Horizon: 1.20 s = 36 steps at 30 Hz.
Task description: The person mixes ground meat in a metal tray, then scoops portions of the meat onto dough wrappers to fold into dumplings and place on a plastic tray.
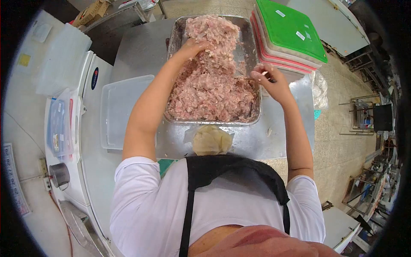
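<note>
A large metal tray (255,112) holds a heap of pale pink ground meat (209,94), which rises into a thick mass at the far side. My left hand (195,48) grips the left flank of that raised mass, its fingertips partly hidden in the meat. At the tray's right rim, my right hand (272,79) is closed with curled fingers around something small and dark that I cannot make out. Between the tray and my body sits a pale yellowish lump in clear plastic (212,139).
Stacked containers with a green lid (293,30) stand right of the tray. A translucent plastic lid (126,109) lies on the metal table (278,137) to the left. Beyond it is a white appliance (100,124). Clear plastic bags (319,90) hang at the table's right edge.
</note>
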{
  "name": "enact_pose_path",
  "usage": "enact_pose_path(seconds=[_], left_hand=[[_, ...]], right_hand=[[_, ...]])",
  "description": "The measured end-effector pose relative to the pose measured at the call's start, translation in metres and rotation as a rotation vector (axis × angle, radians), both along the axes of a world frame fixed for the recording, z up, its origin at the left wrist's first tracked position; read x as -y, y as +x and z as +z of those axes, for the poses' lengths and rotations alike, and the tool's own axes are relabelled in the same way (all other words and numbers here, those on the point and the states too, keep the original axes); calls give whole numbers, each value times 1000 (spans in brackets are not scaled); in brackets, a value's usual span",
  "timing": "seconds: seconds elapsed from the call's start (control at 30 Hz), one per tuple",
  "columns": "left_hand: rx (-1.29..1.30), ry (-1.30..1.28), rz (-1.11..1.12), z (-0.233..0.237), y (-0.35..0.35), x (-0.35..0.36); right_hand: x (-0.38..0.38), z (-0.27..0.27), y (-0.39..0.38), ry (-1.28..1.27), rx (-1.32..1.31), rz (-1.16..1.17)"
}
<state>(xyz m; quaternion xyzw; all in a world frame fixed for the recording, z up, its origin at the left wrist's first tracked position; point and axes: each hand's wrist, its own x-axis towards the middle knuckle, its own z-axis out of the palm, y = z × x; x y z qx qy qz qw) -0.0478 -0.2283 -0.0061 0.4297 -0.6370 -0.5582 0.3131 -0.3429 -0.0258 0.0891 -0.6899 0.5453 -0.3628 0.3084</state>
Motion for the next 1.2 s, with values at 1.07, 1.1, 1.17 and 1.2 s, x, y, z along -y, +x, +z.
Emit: enact_pose_path(seconds=[1.07, 1.1, 1.17, 1.2], left_hand=[[734, -65, -711, 87, -71, 2], [917, 38, -666, 88, -87, -3], [1280, -125, -676, 107, -111, -18], [1284, -126, -676, 111, -112, -18]], right_hand=[[10, -37, 13, 142, 613, -162], [5, -28, 16, 131, 568, -172], [3, -36, 15, 152, 578, -203], [3, -36, 16, 172, 579, -229]])
